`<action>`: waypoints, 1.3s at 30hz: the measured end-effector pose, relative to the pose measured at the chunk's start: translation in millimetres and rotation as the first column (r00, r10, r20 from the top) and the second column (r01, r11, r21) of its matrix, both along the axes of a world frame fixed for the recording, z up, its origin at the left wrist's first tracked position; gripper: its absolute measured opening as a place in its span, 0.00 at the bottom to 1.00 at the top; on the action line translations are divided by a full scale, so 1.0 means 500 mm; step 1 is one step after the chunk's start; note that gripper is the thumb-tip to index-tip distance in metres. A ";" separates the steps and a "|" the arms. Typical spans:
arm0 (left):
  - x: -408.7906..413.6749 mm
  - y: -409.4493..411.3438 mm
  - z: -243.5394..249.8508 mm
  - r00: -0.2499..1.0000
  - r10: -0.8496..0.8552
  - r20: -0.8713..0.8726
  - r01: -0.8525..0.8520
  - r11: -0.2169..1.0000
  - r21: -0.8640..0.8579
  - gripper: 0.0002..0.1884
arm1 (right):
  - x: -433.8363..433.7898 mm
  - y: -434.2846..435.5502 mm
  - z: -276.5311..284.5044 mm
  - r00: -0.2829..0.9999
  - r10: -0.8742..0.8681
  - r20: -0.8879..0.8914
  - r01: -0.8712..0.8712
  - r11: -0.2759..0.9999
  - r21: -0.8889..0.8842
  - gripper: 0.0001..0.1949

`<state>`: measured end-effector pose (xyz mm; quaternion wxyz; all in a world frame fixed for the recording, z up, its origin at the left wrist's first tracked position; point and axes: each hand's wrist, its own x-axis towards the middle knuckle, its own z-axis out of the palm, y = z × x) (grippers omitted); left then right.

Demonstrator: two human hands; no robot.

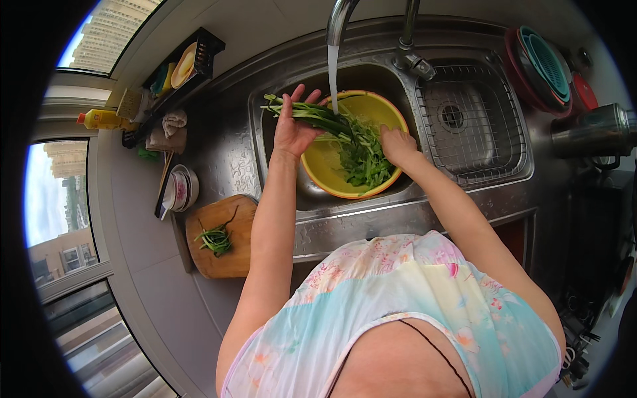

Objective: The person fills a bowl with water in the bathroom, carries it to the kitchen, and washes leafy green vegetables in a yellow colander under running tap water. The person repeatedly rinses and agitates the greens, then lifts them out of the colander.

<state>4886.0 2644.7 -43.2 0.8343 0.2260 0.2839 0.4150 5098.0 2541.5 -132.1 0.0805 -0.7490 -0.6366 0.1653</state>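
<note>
A bunch of long-stemmed leafy greens [326,118] lies across the upturned palm of my left hand [297,122], its thumb and fingers on either side of the stems. The leaves hang into a yellow basin [323,171] with an orange rim, which stands in the left bowl of a steel sink [306,199]. Water [333,74] runs from the faucet [340,22] onto the bunch. At the basin's right side, my right hand [399,147] is curled against the leaves. Its fingertips are partly hidden, so I cannot see whether it grips them.
On the left, a wooden cutting board [226,211] bears a few green trimmings [216,240]. Stacked bowls [181,189] stand behind it. A wire rack [473,154] lines the right sink bowl. Basins and a teal colander [547,64] lean at the far right, near a metal pot [589,132].
</note>
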 end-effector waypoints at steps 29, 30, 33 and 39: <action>0.109 -0.006 -0.089 0.896 0.030 -0.443 -0.006 0.998 0.055 0.19 | -0.072 0.076 0.017 -0.558 -0.152 -0.816 0.168 0.942 -0.290 0.09; 0.111 -0.001 -0.096 0.921 0.028 -0.388 -0.018 0.999 0.031 0.20 | -0.073 0.078 0.016 -0.592 -0.146 -0.792 0.172 0.938 -0.302 0.09; 0.112 -0.008 -0.080 0.944 -0.001 -0.331 -0.034 0.994 -0.099 0.24 | -0.075 0.088 0.008 -0.664 -0.135 -0.736 0.173 0.929 -0.327 0.10; 0.104 -0.019 -0.118 0.987 -0.096 -0.132 0.064 0.973 -0.223 0.23 | -0.112 0.087 0.013 -0.101 -0.090 -0.991 0.321 0.940 -0.118 0.20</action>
